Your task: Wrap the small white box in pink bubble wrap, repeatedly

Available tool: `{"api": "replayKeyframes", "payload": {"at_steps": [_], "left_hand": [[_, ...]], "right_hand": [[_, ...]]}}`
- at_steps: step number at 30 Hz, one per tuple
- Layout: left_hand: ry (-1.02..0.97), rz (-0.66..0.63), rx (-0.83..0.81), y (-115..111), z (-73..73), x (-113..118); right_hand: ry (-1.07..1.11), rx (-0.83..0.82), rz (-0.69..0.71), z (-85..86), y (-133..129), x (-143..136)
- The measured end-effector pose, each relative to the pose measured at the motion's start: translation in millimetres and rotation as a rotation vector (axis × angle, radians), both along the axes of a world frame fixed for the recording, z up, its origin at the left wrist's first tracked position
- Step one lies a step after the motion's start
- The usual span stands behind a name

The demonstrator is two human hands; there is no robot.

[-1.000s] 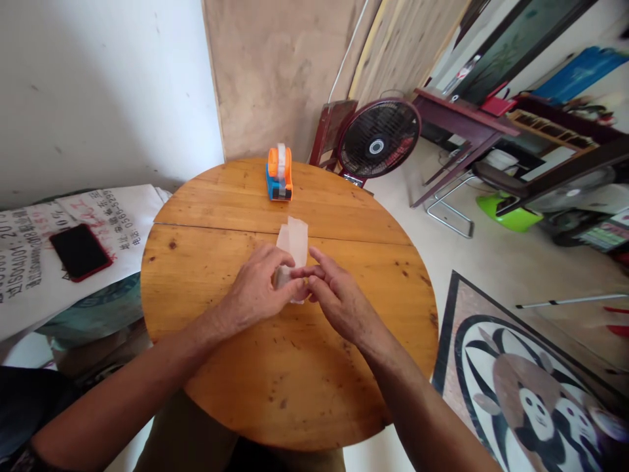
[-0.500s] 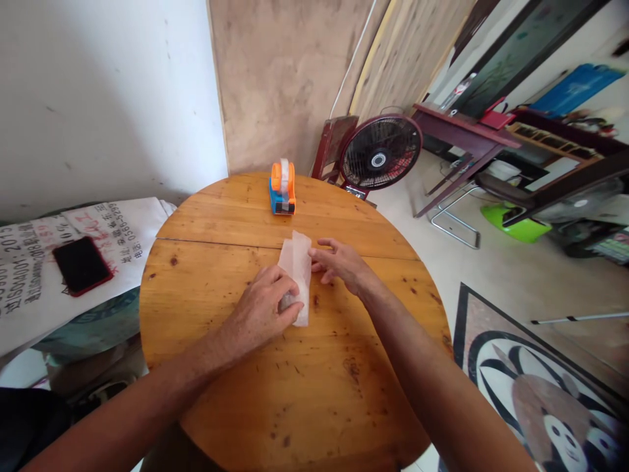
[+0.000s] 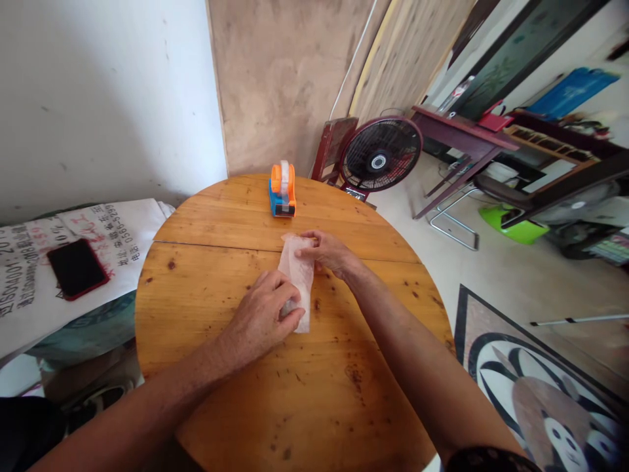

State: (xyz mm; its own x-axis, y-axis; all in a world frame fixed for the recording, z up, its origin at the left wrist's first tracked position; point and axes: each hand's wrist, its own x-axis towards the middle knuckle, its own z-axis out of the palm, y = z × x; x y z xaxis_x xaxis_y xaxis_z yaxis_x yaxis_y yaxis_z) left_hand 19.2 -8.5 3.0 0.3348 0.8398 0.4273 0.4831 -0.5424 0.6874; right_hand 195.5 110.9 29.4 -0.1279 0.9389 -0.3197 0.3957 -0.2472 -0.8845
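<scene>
A translucent whitish wrap (image 3: pixel 297 278), folded into a narrow strip, lies on the round wooden table (image 3: pixel 236 406). My left hand (image 3: pixel 272 305) rests at the strip's lower left, its fingers curled over it and pressing on it; what lies beneath the fingers is hidden. At the upper right end, my right hand (image 3: pixel 327 252) pinches the wrap's edge between thumb and fingers. Farther back on the table stands an orange and blue tape dispenser (image 3: pixel 283 190) with a roll of clear tape, touched by neither hand.
On the left, a dark phone (image 3: pixel 77 269) lies on a printed white sack (image 3: pixel 132 229). Behind the table are a fan (image 3: pixel 381 154) and a wooden chair (image 3: pixel 334 147). A dark red desk (image 3: pixel 462 131) stands at the back right.
My right hand has closed on the upper end of the wrap and moved slightly left and up. That end has been folded or shifted. My left hand has barely moved.
</scene>
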Motion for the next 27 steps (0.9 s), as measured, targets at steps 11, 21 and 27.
{"api": "replayKeyframes", "payload": {"at_steps": [11,21,27], "left_hand": [[0.240,0.033,0.220,-8,11.9,0],[0.184,-0.026,0.161,-4,5.7,0],[0.168,-0.023,0.154,-5,6.3,0]], "right_hand": [[-0.046,0.066,0.056,-7.8,5,-5],[-0.416,0.347,0.096,4.1,10,-11],[-0.553,0.401,0.039,11.6,26,-27]]}}
